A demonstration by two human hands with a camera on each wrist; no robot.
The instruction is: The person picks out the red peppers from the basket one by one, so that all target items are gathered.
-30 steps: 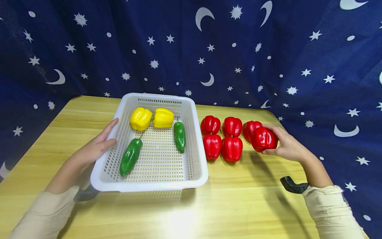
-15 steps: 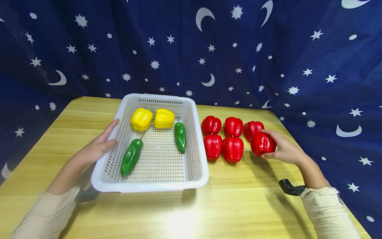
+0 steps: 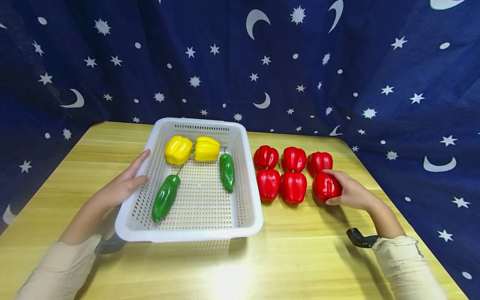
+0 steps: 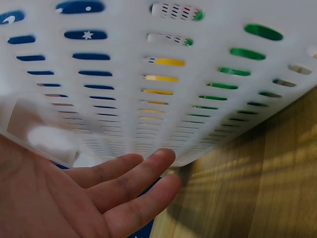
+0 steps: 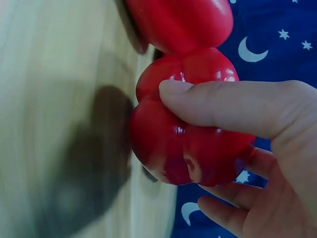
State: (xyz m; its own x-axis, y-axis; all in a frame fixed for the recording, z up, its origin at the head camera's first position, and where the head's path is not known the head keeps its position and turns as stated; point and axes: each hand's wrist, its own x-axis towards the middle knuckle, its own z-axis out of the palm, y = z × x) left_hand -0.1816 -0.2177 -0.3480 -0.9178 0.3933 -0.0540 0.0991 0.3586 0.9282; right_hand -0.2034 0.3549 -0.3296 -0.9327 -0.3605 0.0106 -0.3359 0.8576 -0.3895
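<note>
My right hand [image 3: 354,191] grips a glossy red bell pepper [image 3: 325,187] at the right end of the red group. In the right wrist view the thumb lies across that pepper [image 5: 158,139], with fingers on its far side, and it sits against another red pepper [image 5: 183,22]. On the left, my left hand [image 3: 121,185] holds the side of a white plastic basket [image 3: 189,234]; its thumb is over the rim. The left wrist view shows the other fingers [image 4: 129,186] outside the slotted wall. Inside the basket are two yellow bell peppers [image 3: 178,150] and two long green peppers [image 3: 166,198].
Several red bell peppers [image 3: 293,187] stand in two rows right of the basket on a wooden table [image 3: 285,258]. A dark blue star-and-moon cloth [image 3: 225,58] hangs behind. A black wrist mount [image 3: 360,238] projects below the right forearm.
My right hand has lowered the red pepper and brought it slightly left, in front of the back right pepper. The left hand and basket have stayed in place.
</note>
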